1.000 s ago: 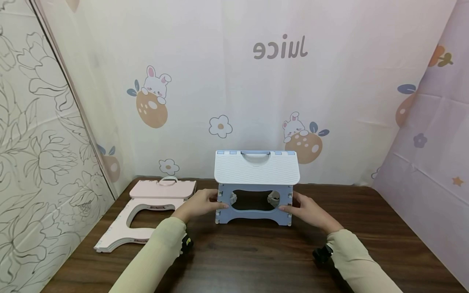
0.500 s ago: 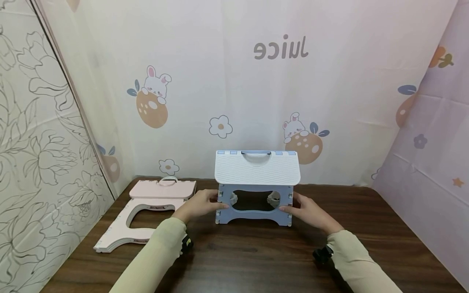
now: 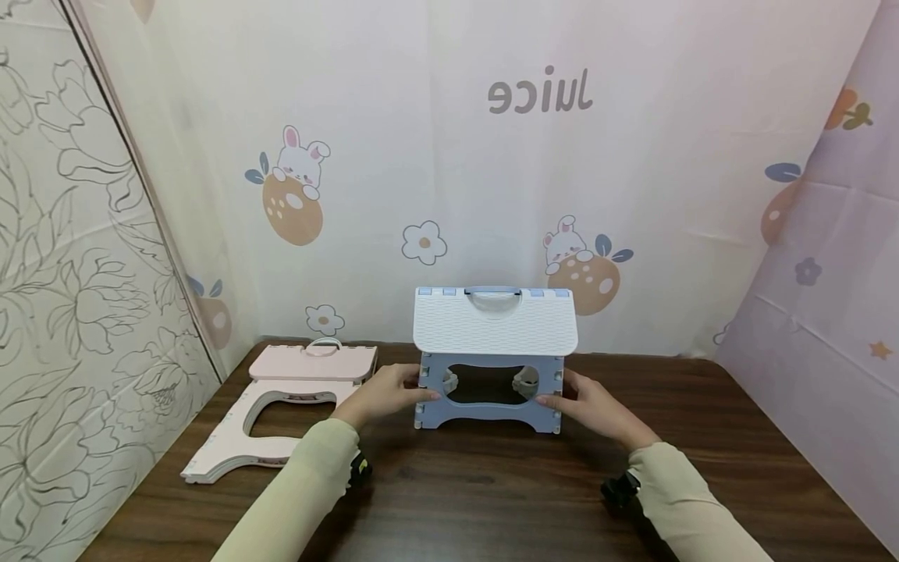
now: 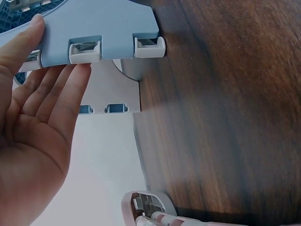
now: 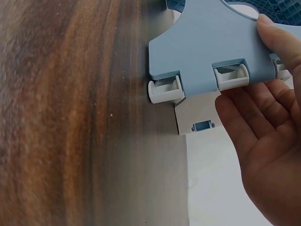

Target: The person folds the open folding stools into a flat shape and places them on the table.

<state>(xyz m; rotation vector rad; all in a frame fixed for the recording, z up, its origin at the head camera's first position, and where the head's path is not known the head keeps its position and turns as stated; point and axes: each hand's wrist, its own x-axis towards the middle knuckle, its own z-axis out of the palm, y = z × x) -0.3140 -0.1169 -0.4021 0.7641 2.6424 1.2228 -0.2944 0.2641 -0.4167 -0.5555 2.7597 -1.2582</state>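
Observation:
A folding step stool [image 3: 495,324] with a white textured top and blue legs stands unfolded on the table, its handle at the back edge of the top. My left hand [image 3: 386,394] grips its left leg edge, thumb on the front face and fingers behind, as the left wrist view shows on the blue leg panel [image 4: 117,23]. On the opposite edge, my right hand [image 3: 590,402] holds the leg the same way; the right wrist view has that thumb on the blue panel [image 5: 202,42], fingers tucked behind the white hinges.
To the left, a pink folding stool [image 3: 232,437] lies folded flat on the dark wooden table [image 3: 477,499], close to my left forearm. A printed curtain [image 3: 421,156] hangs right behind the table's far edge.

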